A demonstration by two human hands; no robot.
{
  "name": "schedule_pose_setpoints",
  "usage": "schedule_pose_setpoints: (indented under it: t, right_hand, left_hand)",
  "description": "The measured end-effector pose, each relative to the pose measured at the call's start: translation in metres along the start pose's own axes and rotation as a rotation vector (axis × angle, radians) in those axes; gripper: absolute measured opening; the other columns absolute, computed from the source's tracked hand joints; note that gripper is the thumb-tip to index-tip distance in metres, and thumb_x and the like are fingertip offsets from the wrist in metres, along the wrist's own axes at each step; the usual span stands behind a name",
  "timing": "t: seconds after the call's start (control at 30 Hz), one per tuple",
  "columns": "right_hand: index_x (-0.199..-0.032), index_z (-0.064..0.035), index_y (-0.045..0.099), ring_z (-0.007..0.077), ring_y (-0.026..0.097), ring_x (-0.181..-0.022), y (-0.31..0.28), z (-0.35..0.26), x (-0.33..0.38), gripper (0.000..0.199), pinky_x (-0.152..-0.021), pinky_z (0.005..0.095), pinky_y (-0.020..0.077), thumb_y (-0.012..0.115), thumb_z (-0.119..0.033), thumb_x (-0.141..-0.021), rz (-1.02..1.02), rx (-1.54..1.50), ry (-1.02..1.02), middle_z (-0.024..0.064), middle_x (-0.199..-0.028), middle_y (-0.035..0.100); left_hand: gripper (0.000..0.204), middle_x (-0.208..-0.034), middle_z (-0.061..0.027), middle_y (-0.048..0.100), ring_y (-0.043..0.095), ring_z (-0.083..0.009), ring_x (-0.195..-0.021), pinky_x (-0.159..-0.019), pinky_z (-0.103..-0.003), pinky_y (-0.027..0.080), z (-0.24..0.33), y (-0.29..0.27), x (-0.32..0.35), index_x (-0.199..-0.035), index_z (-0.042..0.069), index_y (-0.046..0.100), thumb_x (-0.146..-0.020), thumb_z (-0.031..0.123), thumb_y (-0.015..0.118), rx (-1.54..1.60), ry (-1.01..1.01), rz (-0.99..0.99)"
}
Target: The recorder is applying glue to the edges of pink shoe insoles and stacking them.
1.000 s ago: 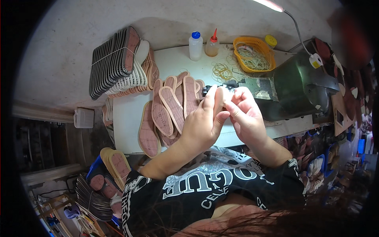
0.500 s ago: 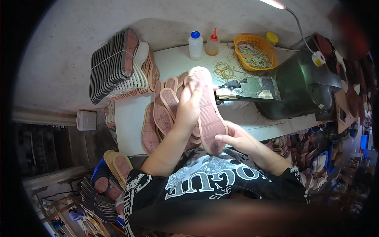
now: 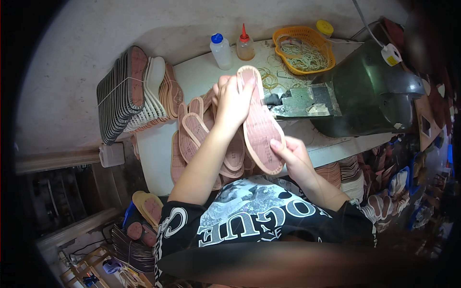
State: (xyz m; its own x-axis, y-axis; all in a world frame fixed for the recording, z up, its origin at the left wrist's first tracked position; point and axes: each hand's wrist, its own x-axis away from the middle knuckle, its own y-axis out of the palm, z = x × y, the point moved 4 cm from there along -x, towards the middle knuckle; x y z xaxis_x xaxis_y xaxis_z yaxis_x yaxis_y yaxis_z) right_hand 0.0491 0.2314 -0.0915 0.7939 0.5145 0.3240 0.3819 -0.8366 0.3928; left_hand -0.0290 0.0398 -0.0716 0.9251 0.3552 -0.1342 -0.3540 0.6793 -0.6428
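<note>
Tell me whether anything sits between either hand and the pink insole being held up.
Nothing visible does. The left hand grips the pink insole at its top end, and the right hand holds its lower end directly.

The setting is a small shoe-making workshop. A white worktable [image 3: 201, 79] carries loose pink insoles [image 3: 192, 137] fanned over its middle. At its left edge stand upright stacks of soles [image 3: 127, 91], dark ones tied with string beside pale ones. Along the far edge sit a plastic bottle with a blue cap [image 3: 221, 50], a glue bottle with a red nozzle [image 3: 245, 47] and an orange basket of rubber bands [image 3: 303, 50]. A dark green machine [image 3: 379, 93] with a worn metal plate occupies the right end. More soles [image 3: 149, 209] lie stacked below the table's near left corner, and further piles [image 3: 353, 175] sit under the right edge.
</note>
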Motion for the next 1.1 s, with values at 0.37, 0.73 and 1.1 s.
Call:
schedule_pose_setpoints:
  t: [0.37,0.73,1.1]
  right_hand:
    - [-0.103,-0.001,0.063,0.0066,0.059,-0.077,0.036,0.001,0.001,0.025,-0.07,0.0214,0.0487,0.063,-0.024,-0.092,-0.251,-0.025,0.123,0.0015,-0.087,0.065]
    - [-0.121,0.0044,0.051,0.0139,0.066,-0.08,0.02,-0.056,-0.007,0.031,-0.069,0.0227,0.0546,0.052,-0.015,-0.097,-0.161,0.035,-0.204,0.0096,-0.099,0.065]
    - [-0.125,0.0051,0.049,0.0216,0.062,-0.106,0.057,-0.012,0.0,0.036,-0.092,0.031,0.0508,0.044,-0.022,-0.101,-0.148,-0.39,-0.098,0.0157,-0.117,0.061]
  left_hand:
    - [0.039,-0.118,-0.0073,0.056,0.054,-0.0128,-0.104,-0.09,-0.028,0.044,-0.001,-0.057,0.054,-0.126,-0.001,0.048,-0.095,0.02,0.057,0.892,-0.239,-0.287]
    - [0.045,-0.093,-0.0109,0.06,0.057,-0.0192,-0.082,-0.071,-0.031,0.044,0.056,-0.122,0.055,-0.103,0.003,0.062,-0.068,0.023,0.081,-0.193,0.407,-0.08]
    - [0.028,-0.102,-0.0098,0.062,0.061,-0.0152,-0.092,-0.08,-0.031,0.05,-0.005,-0.044,0.04,-0.108,-0.002,0.058,-0.092,0.02,0.063,1.132,-0.229,0.119]
